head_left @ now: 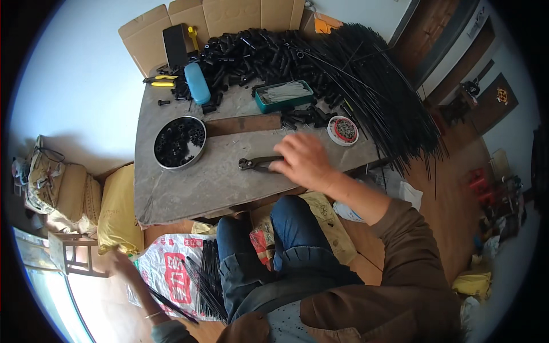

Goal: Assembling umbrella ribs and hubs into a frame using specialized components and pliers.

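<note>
My right hand (pixel 304 161) is over the table's front half, its fingers curled around the handles of dark metal pincers (pixel 250 164). The pincers' jaws point left, low over the tabletop, and the hand hides the handle ends. Down at the left, off the table, my left hand (pixel 119 262) is smeared by motion, so its fingers do not show clearly. Near that arm, long thin black rods (pixel 210 280) lie on a white and red woven sack (pixel 166 257) beside my legs.
On the grey table (pixel 189 197) stand a round tin of black rings (pixel 203 153), a green box of thin pale rods (pixel 260 107) and a tub of small metal pieces (pixel 343 143). Behind are heaped black bolt-like parts (pixel 246 57), a large rod bundle (pixel 389 91) and yellow-handled pliers (pixel 162 84).
</note>
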`<state>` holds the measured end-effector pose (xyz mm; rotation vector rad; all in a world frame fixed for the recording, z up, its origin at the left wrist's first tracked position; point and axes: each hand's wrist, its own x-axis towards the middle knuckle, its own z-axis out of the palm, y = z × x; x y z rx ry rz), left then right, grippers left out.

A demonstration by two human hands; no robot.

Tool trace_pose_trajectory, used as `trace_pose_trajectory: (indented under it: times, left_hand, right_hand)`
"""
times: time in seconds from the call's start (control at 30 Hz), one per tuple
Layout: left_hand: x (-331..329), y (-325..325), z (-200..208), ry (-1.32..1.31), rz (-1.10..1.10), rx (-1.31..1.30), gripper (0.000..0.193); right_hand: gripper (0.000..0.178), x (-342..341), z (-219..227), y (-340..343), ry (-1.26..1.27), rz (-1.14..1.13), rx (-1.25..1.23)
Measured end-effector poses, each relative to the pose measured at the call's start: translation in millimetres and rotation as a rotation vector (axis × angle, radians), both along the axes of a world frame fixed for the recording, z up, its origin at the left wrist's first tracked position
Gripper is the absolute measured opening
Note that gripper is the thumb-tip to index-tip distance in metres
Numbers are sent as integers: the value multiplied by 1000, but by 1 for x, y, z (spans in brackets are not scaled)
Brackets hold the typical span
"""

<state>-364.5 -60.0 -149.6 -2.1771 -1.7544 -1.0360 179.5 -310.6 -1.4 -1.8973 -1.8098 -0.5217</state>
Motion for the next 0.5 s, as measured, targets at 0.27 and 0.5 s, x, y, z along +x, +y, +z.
trace_pose_trajectory:
  times: [0.27, 0.5]
  left_hand:
    - [24, -57, -177, 85, 282, -803, 58]
    - [60, -51, -190, 42, 219, -1003, 68]
  right_hand:
    - [49, 195, 66, -24, -265, -858, -69]
    - [32, 272, 63, -19, -214, -1209, -407]
